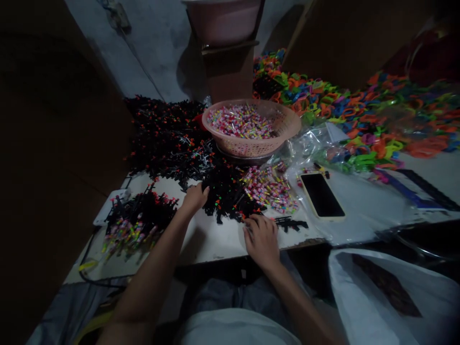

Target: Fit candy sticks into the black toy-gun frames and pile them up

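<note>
At the left edge of a heap of small black plastic toy guns is my left hand, its fingers closed round a dark plastic piece whose shape is hard to make out. My right hand lies at the heap's front edge. Its fingers are bent and slightly apart, with nothing visible held in them. Just right of those fingertips, a black toy gun lies flat on the white table. Behind my right hand spreads a pile of small pink, yellow and white patterned sticks.
A pink basket of similar sticks stands behind. Black toys are heaped back left; a bunch with coloured ends lies left. On the right are a phone, clear plastic bags, colourful plastic pieces and a white sack.
</note>
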Motion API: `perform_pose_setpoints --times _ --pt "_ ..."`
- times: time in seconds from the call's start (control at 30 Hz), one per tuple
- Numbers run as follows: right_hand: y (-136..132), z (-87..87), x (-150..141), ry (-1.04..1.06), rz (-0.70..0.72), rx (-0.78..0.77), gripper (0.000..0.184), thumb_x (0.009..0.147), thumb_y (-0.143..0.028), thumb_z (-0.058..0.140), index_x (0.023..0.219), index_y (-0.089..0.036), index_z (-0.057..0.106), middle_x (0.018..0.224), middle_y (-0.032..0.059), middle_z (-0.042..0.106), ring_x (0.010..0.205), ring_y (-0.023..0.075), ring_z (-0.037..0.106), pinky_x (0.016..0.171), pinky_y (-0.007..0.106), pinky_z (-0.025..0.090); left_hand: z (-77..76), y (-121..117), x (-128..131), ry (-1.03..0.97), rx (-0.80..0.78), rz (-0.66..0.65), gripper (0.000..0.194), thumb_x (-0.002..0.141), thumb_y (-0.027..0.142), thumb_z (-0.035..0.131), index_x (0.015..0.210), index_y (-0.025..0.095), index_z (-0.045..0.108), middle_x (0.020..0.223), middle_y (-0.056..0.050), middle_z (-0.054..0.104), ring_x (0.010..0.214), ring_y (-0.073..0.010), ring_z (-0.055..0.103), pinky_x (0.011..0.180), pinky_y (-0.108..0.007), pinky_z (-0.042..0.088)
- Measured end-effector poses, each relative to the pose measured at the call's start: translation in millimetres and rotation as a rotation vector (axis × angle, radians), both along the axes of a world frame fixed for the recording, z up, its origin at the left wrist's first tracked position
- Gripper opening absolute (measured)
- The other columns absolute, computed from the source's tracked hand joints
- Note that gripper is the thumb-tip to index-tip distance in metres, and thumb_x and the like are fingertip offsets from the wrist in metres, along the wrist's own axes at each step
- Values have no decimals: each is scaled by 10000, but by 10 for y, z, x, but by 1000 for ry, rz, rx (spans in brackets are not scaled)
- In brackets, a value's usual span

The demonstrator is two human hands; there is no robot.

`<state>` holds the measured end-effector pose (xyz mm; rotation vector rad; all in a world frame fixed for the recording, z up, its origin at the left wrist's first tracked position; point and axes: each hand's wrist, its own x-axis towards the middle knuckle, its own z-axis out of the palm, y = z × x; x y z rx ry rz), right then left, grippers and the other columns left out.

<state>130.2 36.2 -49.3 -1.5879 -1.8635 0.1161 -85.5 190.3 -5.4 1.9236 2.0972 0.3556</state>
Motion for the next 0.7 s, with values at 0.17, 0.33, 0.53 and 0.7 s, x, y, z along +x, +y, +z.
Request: perform_pose_setpoints --times 0.17,0.33,0.53,0.7 --pt "1 3 -6 -7 -10 -16 190 870 -222 510 1027 -209 616 1114 77 589 1078 259 449 969 440 274 -65 -189 148 -315 46 -43 417 845 378 514 1169 125 587 1159 -178 639 1135 -288 551 1004 -408 361" --pt "-1 -13 -2 6 -18 -7 170 862 -223 517 999 -212 617 1107 72 585 1077 258 446 988 445 260 -84 -514 175 -615 90 -63 409 826 387 538 1175 182 603 1220 -99 633 1136 -223 564 996 -342 403" --pt "-4 -27 12 7 -9 -3 187 858 -225 514 1016 -213 614 1115 77 581 1082 259 454 992 451 257 75 -1041 -224 -294 172 -130 532 819 351 541 1329 209 483 1468 -109 394 1360 -282 325 1118 -487 198" --pt "-11 -16 10 -8 -9 -1 195 857 -229 511 1019 -212 618 1118 86 578 1085 267 447 980 460 265 214 -1461 -784 397 118 77 669 738 284 611 1374 185 428 1477 -152 352 1330 -377 305 1045 -559 274"
